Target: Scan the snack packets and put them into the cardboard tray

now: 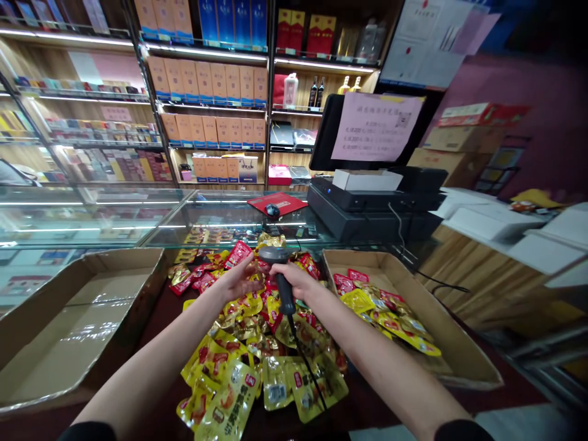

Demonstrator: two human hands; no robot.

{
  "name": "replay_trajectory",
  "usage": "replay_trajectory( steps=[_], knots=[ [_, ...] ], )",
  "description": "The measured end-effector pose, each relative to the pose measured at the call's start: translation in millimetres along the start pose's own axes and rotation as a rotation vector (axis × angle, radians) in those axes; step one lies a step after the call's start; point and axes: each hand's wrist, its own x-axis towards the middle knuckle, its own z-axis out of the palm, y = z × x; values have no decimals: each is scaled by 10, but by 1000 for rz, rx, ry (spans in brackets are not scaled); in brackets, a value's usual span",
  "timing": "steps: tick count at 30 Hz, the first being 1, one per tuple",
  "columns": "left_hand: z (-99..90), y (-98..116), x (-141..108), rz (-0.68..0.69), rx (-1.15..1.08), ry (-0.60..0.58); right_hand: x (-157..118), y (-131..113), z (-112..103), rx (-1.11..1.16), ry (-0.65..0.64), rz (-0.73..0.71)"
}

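Note:
My right hand is wrapped round the handle of a black and grey barcode scanner. Its cable hangs down toward me across the pile. Just left of the scanner's head, my left hand is held with fingers apart and nothing visible in it. Beneath both hands spreads a heap of red, yellow and gold snack packets. The larger yellow-green packets lie at its near edge. I cannot tell whether my left fingers touch any packet.
A shallow cardboard box stands left, and another cardboard box holding several packets stands right. Behind are a glass counter, a mouse on a red mat, and a black till monitor. Stocked shelves line the back.

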Motion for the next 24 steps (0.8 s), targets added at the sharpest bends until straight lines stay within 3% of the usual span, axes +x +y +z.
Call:
replay_trajectory(
  steps=[5,7,10,12,17,24],
  knots=[
    [-72,-160,-213,127,39,3,-204,58,153,87,-153,-48],
    [-135,-222,-271,168,41,16,-281,74,139,124,-112,-54],
    [-197,-282,-372,170,16,7,-383,102,61,81,107,-118],
    [-203,-301,-446,132,36,-34,-434,130,-4,37,177,-159],
    [-159,-302,-562,41,180,-108,-533,202,-121,35,37,-146],
    [-210,-248,-447,104,95,116,-724,342,-163,289,28,-61]
  ],
)
